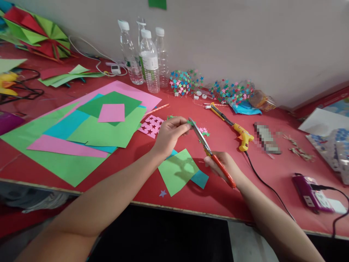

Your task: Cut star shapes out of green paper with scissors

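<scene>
My right hand (222,165) grips red-handled scissors (202,139), their blades pointing up and to the left. Between the thumb and fingers of my left hand (174,131) is a small piece of green paper (190,123), touching the blade tips. Most of that piece is hidden by my fingers and the blades. Below my hands, a light green paper square (177,174) lies over a blue paper piece (200,178). A pink sheet with star-shaped cutouts (151,126) rests left of my left hand. Small pink and green stars (204,131) lie behind the scissors.
Coloured paper sheets (109,133) spread over the left of the red table (152,178). Clear bottles (149,67) stand against the wall. To the right are a yellow glue gun (242,136) with a black cord and a purple power strip (312,194). Star-covered clusters (231,91) sit behind.
</scene>
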`<state>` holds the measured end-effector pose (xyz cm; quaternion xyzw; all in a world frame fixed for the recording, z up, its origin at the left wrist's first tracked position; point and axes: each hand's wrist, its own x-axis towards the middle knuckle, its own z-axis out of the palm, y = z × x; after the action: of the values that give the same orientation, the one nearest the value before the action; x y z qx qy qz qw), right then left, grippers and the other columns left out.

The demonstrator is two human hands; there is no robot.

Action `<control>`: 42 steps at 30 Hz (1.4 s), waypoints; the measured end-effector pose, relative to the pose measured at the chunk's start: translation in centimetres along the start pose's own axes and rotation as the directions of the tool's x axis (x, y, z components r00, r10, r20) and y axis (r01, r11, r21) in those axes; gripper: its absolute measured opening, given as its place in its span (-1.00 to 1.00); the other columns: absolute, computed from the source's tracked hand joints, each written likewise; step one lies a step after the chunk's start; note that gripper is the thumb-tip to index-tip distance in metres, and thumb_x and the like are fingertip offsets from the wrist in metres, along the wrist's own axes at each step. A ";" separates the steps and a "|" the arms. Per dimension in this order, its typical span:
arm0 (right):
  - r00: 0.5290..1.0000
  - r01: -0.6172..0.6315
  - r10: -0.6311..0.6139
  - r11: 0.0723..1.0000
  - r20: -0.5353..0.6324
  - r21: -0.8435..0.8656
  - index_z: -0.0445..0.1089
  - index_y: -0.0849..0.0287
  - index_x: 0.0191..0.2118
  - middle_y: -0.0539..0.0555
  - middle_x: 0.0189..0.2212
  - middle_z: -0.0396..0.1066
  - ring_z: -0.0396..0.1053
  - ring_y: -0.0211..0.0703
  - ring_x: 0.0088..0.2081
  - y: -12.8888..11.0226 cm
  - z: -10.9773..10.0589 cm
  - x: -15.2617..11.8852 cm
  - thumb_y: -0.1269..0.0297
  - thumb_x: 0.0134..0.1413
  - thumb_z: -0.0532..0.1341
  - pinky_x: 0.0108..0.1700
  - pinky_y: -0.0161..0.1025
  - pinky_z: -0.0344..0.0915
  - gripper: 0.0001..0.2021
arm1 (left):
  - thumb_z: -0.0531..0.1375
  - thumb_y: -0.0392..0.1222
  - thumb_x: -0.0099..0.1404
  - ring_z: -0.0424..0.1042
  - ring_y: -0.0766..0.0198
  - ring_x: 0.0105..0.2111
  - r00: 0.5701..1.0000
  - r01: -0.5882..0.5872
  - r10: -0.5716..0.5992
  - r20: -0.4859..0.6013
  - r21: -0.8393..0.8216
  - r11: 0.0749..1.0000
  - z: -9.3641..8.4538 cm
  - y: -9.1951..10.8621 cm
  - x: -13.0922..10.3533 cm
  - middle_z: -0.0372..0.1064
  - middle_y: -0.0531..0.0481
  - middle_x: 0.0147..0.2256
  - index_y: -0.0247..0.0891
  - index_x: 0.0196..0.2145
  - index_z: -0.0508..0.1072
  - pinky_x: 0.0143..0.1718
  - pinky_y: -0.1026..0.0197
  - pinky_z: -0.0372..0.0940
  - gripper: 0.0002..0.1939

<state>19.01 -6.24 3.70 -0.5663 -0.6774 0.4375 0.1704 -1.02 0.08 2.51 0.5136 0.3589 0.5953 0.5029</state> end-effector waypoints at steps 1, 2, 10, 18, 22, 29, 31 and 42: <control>1.000 -0.001 0.001 1.000 -0.001 0.003 0.21 0.17 -0.52 -0.10 -0.73 0.07 0.03 -0.34 -0.65 0.0 0.0 0.0 -0.23 0.05 0.12 -0.58 -0.31 -0.08 -0.50 | 0.23 -0.19 0.14 0.27 0.39 -0.51 1.000 0.002 -0.002 -0.001 0.004 1.000 0.0 0.0 0.0 0.31 0.09 -0.58 -0.23 -0.54 0.44 -0.43 0.28 0.19 -0.86; 1.000 0.001 -0.001 1.000 -0.002 0.007 0.21 0.17 -0.53 -0.10 -0.73 0.07 0.03 -0.34 -0.66 0.0 0.0 -0.1 -0.23 0.06 0.12 -0.58 -0.31 -0.08 -0.50 | 0.23 -0.18 0.14 0.27 0.39 -0.51 1.000 0.003 -0.003 -0.002 0.007 1.000 -0.1 0.0 0.0 0.30 0.10 -0.58 -0.24 -0.54 0.44 -0.43 0.28 0.19 -0.86; 1.000 0.013 -0.013 1.000 0.022 0.017 0.20 0.16 -0.52 -0.11 -0.73 0.05 0.00 -0.36 -0.66 -0.1 -0.2 -0.1 -0.21 0.08 0.10 -0.59 -0.32 -0.10 -0.51 | 0.22 -0.21 0.12 0.27 0.41 -0.54 1.000 0.004 -0.006 0.023 0.062 0.998 -0.2 0.8 0.3 0.28 0.10 -0.61 -0.25 -0.57 0.41 -0.46 0.29 0.18 -0.85; 0.999 0.015 -0.015 1.000 0.029 -0.001 0.19 0.16 -0.54 -0.11 -0.74 0.04 -0.02 -0.37 -0.67 0.5 -0.4 0.3 -0.25 0.05 0.11 -0.59 -0.33 -0.14 -0.48 | 0.21 -0.22 0.11 0.22 0.43 -0.57 0.999 0.034 -0.037 0.039 0.085 0.996 -0.6 0.9 0.4 0.26 0.11 -0.60 -0.25 -0.57 0.40 -0.49 0.29 0.14 -0.86; 1.000 -0.010 0.010 1.000 0.027 0.028 0.18 0.16 -0.54 -0.13 -0.75 0.01 -0.03 -0.37 -0.68 0.5 -0.2 0.3 -0.26 0.05 0.10 -0.60 -0.32 -0.14 -0.48 | 0.21 -0.23 0.10 0.23 0.42 -0.56 0.998 0.044 -0.048 0.044 0.084 0.995 -0.5 1.0 0.4 0.27 0.10 -0.60 -0.25 -0.57 0.40 -0.49 0.29 0.15 -0.87; 0.999 -0.039 0.038 0.998 0.025 0.056 0.16 0.15 -0.54 -0.14 -0.76 -0.01 -0.04 -0.37 -0.69 0.3 0.1 0.2 -0.27 0.04 0.10 -0.61 -0.32 -0.14 -0.47 | 0.20 -0.22 0.10 0.24 0.41 -0.55 0.998 0.039 -0.043 0.044 0.079 0.996 -0.5 1.0 0.4 0.25 0.10 -0.62 -0.24 -0.58 0.40 -0.46 0.28 0.17 -0.86; 0.999 -0.039 0.038 0.998 0.021 0.055 0.16 0.15 -0.54 -0.14 -0.76 0.00 -0.04 -0.37 -0.68 0.3 0.1 0.2 -0.27 0.03 0.11 -0.61 -0.33 -0.14 -0.47 | 0.20 -0.22 0.10 0.24 0.41 -0.55 0.998 0.038 -0.042 0.044 0.084 0.996 -0.5 0.9 0.4 0.26 0.10 -0.62 -0.24 -0.59 0.40 -0.46 0.28 0.18 -0.86; 1.000 -0.026 0.026 1.000 -0.002 -0.006 0.20 0.16 -0.55 -0.12 -0.76 0.04 -0.01 -0.37 -0.69 0.5 -0.3 0.3 -0.26 0.02 0.15 -0.61 -0.33 -0.14 -0.48 | 0.19 -0.20 0.17 0.26 0.39 -0.55 0.997 -0.029 0.015 0.072 0.193 0.981 -1.2 1.3 0.7 0.26 0.08 -0.59 -0.25 -0.54 0.42 -0.49 0.29 0.22 -0.85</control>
<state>19.44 -5.80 3.42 -0.5759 -0.6710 0.4373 0.1636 -2.44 0.60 3.66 0.5846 0.3916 0.5447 0.4562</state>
